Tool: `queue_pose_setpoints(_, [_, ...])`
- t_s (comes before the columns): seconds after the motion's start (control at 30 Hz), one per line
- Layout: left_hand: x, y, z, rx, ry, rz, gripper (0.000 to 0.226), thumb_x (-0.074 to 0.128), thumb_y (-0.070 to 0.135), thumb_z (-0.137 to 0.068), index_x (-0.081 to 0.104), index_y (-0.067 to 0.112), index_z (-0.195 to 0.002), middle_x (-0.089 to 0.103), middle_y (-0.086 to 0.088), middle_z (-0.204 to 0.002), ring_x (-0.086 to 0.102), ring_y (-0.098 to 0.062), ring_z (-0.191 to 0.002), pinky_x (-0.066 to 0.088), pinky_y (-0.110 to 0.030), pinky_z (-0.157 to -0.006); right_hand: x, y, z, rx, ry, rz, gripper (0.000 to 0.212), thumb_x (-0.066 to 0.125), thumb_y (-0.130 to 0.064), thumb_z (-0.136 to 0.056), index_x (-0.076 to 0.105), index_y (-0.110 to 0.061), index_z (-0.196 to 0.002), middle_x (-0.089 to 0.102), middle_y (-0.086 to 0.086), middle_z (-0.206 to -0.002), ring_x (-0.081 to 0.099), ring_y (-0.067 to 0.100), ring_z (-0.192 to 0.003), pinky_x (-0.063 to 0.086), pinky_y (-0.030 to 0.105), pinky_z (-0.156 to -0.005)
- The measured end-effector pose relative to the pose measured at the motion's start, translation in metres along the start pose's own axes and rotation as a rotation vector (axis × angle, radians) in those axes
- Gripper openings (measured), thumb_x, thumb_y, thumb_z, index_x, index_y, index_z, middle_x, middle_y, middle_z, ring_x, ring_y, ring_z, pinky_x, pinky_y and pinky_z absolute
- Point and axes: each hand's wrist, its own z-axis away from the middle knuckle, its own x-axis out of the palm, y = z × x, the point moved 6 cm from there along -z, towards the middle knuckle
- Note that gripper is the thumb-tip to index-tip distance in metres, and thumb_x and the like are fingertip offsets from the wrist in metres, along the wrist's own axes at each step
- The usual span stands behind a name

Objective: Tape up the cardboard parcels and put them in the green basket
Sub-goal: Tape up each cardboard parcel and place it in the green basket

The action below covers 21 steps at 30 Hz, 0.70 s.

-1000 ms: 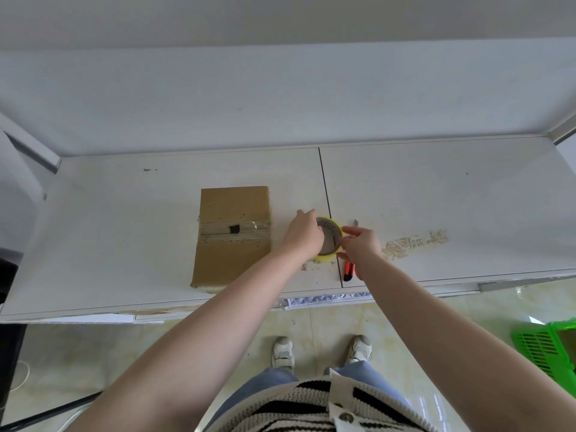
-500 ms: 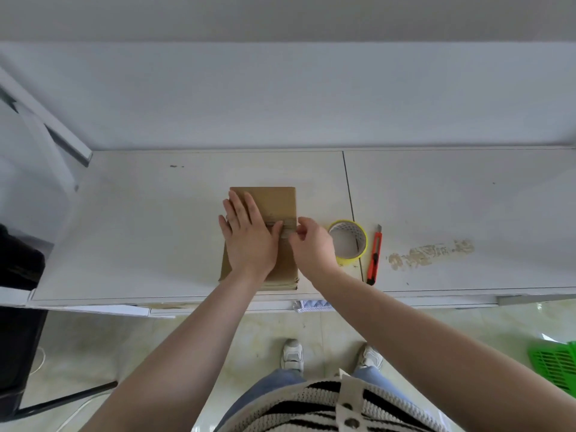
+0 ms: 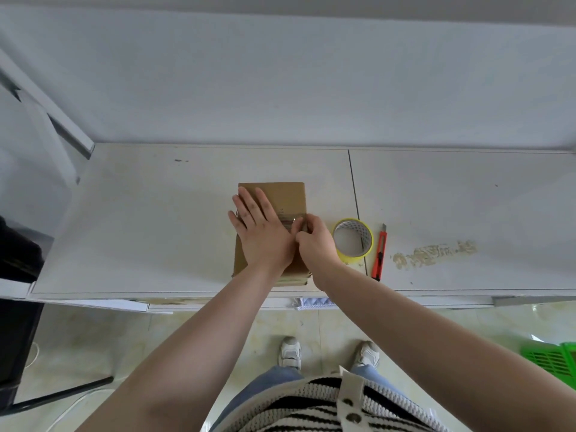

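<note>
Pressing left hand (image 3: 260, 232) flat, fingers straight, on cardboard parcel (image 3: 280, 198); right hand (image 3: 314, 241) fingers curled, pinching tape strip (image 3: 288, 219); parcel's long axis running away from table edge.

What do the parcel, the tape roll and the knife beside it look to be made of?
Parcel: matte brown cardboard, layered edge at the near end. Tape roll: glossy yellowish plastic tape, likely on a printed card core. Knife: red-orange plastic body, small metal blade tip.
</note>
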Motion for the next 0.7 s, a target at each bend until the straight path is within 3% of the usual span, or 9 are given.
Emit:
queue_pose_setpoints(0.1, [-0.001, 0.000, 0.000, -0.007, 0.010, 0.035, 0.103, 0.021, 0.075, -0.089, -0.008, 0.000, -0.153, -0.012, -0.030, -0.158, -0.009, -0.043, -0.148, 0.001, -0.057, -0.119, -0.009, 0.002, -0.004, 0.038, -0.048, -0.048, 0.063, 0.039, -0.008, -0.094, 0.022, -0.028, -0.151, 0.057, -0.006, -0.125, 0.049, 0.018, -0.114, 0.034, 0.027, -0.087])
queue_pose_setpoints(0.2, [-0.003, 0.006, 0.000, -0.027, -0.036, 0.140, 0.117, 0.019, 0.086, -0.078, -0.010, 0.002, -0.153, -0.016, -0.029, -0.158, -0.013, -0.042, -0.148, -0.004, -0.058, -0.117, -0.024, -0.002, -0.005, 0.028, -0.009, -0.090, 0.059, 0.038, -0.011, -0.096, 0.026, -0.032, -0.150, 0.052, 0.001, -0.129, 0.048, 0.014, -0.106, 0.035, 0.024, -0.080])
queue_pose_setpoints(0.27, [-0.005, 0.010, -0.006, -0.094, -0.107, 0.325, 0.126, 0.026, 0.092, -0.071, -0.016, 0.005, -0.152, -0.021, -0.025, -0.158, -0.018, -0.039, -0.147, -0.009, -0.057, -0.116, -0.033, -0.007, -0.003, -0.042, 0.039, -0.124, 0.055, 0.033, -0.011, -0.096, 0.031, -0.034, -0.146, 0.060, -0.003, -0.126, 0.054, 0.000, -0.091, 0.035, 0.017, -0.065])
queue_pose_setpoints(0.37, [-0.006, 0.013, -0.013, -0.218, -0.277, 0.641, 0.126, 0.041, 0.087, -0.073, -0.019, 0.010, -0.152, -0.020, -0.016, -0.161, -0.017, -0.031, -0.149, -0.007, -0.058, -0.117, -0.049, -0.017, -0.004, -0.157, 0.063, -0.133, 0.056, 0.031, -0.008, -0.094, 0.031, -0.035, -0.143, 0.069, -0.028, -0.105, 0.053, -0.013, -0.070, 0.038, 0.011, -0.063])
queue_pose_setpoints(0.47, [-0.003, 0.007, -0.012, -0.273, -0.402, 0.944, 0.122, 0.061, 0.073, -0.073, -0.008, 0.015, -0.156, -0.003, -0.010, -0.163, 0.003, -0.031, -0.150, 0.012, -0.055, -0.119, -0.059, -0.025, -0.009, -0.232, 0.042, -0.102, 0.060, 0.037, -0.003, -0.092, 0.028, -0.030, -0.145, 0.072, -0.024, -0.096, 0.061, -0.002, -0.087, 0.044, 0.014, -0.075])
queue_pose_setpoints(0.5, [-0.003, 0.002, -0.013, -0.284, -0.426, 1.057, 0.113, 0.062, 0.065, -0.071, 0.003, 0.017, -0.156, 0.012, -0.010, -0.161, 0.020, -0.031, -0.146, 0.024, -0.052, -0.116, -0.062, -0.027, -0.009, -0.260, 0.052, -0.059, 0.059, 0.042, -0.004, -0.091, 0.031, -0.029, -0.144, 0.072, -0.018, -0.102, 0.061, 0.006, -0.096, 0.045, 0.019, -0.079])
queue_pose_setpoints(0.57, [-0.002, -0.009, -0.014, -0.319, -0.465, 1.265, 0.076, 0.054, 0.048, -0.078, 0.032, 0.018, -0.144, 0.045, -0.012, -0.143, 0.051, -0.027, -0.124, 0.047, -0.042, -0.097, -0.070, -0.026, -0.015, -0.301, 0.107, 0.096, 0.055, 0.055, -0.012, -0.093, 0.036, -0.030, -0.141, 0.063, -0.012, -0.121, 0.055, 0.012, -0.112, 0.044, 0.027, -0.085])
queue_pose_setpoints(0.63, [-0.002, -0.013, -0.011, -0.315, -0.513, 1.390, 0.043, 0.050, 0.037, -0.095, 0.043, 0.019, -0.134, 0.060, -0.009, -0.128, 0.064, -0.021, -0.104, 0.053, -0.034, -0.075, -0.068, -0.014, -0.022, -0.246, 0.046, 0.184, 0.060, 0.063, -0.029, -0.093, 0.034, -0.028, -0.146, 0.050, -0.007, -0.138, 0.047, 0.014, -0.124, 0.040, 0.031, -0.093])
queue_pose_setpoints(0.7, [-0.001, -0.012, -0.008, -0.259, -0.514, 1.365, 0.039, 0.047, 0.038, -0.101, 0.044, 0.020, -0.136, 0.061, -0.004, -0.126, 0.064, -0.015, -0.101, 0.052, -0.029, -0.069, -0.053, -0.002, -0.021, -0.182, -0.084, 0.156, 0.066, 0.063, -0.037, -0.093, 0.032, -0.026, -0.149, 0.045, -0.007, -0.145, 0.045, 0.012, -0.128, 0.040, 0.034, -0.103])
